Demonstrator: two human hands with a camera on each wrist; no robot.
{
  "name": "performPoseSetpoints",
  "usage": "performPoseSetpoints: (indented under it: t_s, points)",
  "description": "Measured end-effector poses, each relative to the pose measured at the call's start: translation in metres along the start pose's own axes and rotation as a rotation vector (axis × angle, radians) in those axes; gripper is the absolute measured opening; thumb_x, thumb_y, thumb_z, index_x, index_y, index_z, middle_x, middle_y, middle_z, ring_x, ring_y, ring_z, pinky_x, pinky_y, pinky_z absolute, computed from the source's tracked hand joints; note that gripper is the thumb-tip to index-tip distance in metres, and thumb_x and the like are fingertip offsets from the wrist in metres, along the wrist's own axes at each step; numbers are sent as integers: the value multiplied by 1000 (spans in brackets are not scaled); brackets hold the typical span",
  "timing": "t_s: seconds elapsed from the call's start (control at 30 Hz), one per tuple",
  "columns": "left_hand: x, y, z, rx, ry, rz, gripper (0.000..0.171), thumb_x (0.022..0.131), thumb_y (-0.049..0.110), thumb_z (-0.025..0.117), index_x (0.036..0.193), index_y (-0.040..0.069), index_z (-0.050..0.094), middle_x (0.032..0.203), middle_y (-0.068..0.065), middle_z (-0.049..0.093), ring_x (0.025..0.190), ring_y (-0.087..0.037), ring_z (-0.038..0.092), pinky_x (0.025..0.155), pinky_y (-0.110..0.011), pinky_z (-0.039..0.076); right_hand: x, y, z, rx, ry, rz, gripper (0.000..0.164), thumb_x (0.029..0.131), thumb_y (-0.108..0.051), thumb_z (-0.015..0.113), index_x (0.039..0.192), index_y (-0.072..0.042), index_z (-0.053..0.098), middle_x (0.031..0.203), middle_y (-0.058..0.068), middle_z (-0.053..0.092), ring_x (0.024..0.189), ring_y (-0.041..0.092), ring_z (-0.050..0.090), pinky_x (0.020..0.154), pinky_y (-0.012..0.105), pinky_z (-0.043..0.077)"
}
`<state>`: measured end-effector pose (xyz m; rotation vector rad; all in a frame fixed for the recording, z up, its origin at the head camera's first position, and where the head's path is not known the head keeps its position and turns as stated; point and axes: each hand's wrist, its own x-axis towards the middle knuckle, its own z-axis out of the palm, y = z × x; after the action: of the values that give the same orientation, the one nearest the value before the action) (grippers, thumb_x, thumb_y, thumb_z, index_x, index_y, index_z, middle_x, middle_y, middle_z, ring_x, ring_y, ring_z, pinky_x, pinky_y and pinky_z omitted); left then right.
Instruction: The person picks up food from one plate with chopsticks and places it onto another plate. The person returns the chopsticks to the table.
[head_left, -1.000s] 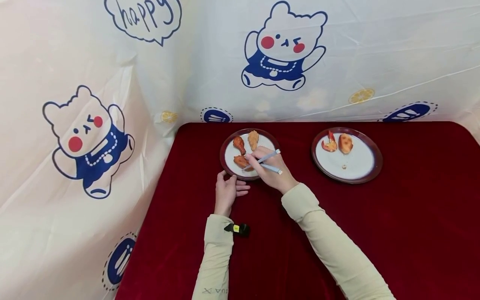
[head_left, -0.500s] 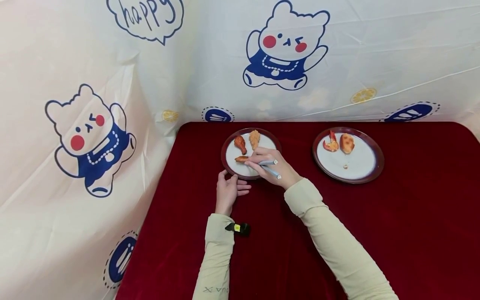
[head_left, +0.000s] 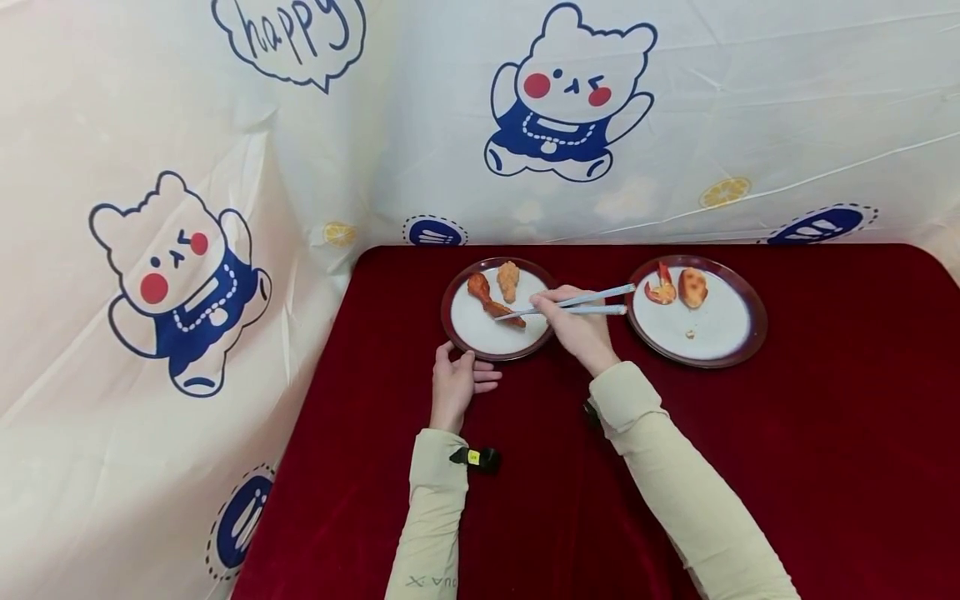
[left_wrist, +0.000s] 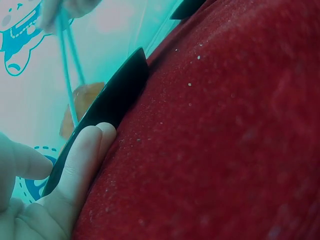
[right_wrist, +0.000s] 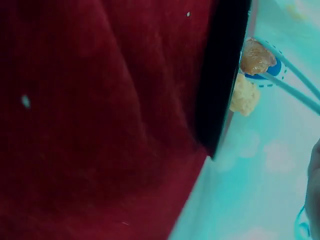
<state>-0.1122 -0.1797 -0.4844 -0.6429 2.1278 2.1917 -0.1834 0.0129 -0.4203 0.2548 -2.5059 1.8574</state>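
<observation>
Head view: at the near edge of the plate [head_left: 467,329], the left hand [head_left: 453,382] has its fingers spread, touching the rim, while the right hand [head_left: 581,323], by the right edge, grips chopsticks [head_left: 603,294] in curled fingers. Their tips meet a slender, reddish-brown meat piece [head_left: 498,311] about mid-plate, whether lifted I cannot tell, in line with a glossy drumstick [head_left: 477,286] lying farther back.

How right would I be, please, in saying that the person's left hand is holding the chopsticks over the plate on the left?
It is the wrong hand: the head view shows the right hand holding the chopsticks over the plate on the left.
</observation>
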Motion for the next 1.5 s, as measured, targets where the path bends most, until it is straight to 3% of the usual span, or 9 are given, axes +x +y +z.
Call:
performPoseSetpoints:
  t_s: [0.1, 0.23, 0.4, 0.63, 0.83, 1.27, 1.5]
  points:
    - [0, 0, 0, 0, -4, 4, 54, 103, 17, 41, 151, 9, 17, 99, -26, 68, 78, -29, 74, 69, -37, 63, 2, 4, -7, 206, 94, 245, 27, 88, -25, 71, 105, -5, 75, 79, -1, 71, 61, 4, 57, 55, 14, 49]
    - [0, 0, -1, 0, -2, 0, 54, 103, 17, 41, 151, 9, 16, 99, -25, 68, 78, -28, 74, 68, -36, 63, 3, 11, -12, 381, 142, 365, 31, 89, -20, 71, 111, 2, 71, 79, -3, 71, 58, 3, 56, 55, 12, 50]
    - [0, 0, -1, -9, -4, 18, 54, 103, 15, 40, 151, 7, 16, 98, -25, 69, 76, -27, 74, 67, -36, 63, 2, 18, -12, 495, 160, 369, 30, 89, -14, 70, 110, 7, 69, 81, 1, 71, 55, 3, 55, 51, 11, 48]
    - [-1, -1, 0, -11, -2, 14, 55, 103, 15, 41, 151, 8, 16, 96, -23, 69, 74, -26, 74, 67, -36, 63, -4, 25, -14, 685, 209, 452, 23, 88, -11, 70, 106, 5, 70, 78, 1, 73, 52, 4, 54, 50, 12, 48]
    - [-1, -1, 0, -7, -1, 15, 55, 103, 15, 41, 151, 7, 16, 97, -24, 69, 75, -26, 74, 67, -36, 63, -10, 31, -14, 807, 234, 488, 6, 89, -7, 68, 90, -6, 74, 77, 3, 73, 51, 4, 54, 46, 11, 46]
    - [0, -2, 0, -9, 1, 6, 56, 103, 16, 42, 152, 9, 16, 98, -24, 69, 75, -27, 74, 68, -37, 63, -19, 39, -11, 881, 248, 521, 14, 91, -8, 65, 82, -12, 74, 78, 1, 72, 52, 3, 53, 46, 10, 44]
    - [-1, -1, 1, -10, -3, 7, 55, 103, 16, 41, 151, 9, 16, 98, -24, 68, 75, -27, 74, 68, -37, 63, -20, 40, -10, 894, 266, 515, 10, 91, -6, 66, 96, 0, 71, 75, 1, 71, 52, 3, 52, 46, 10, 43]
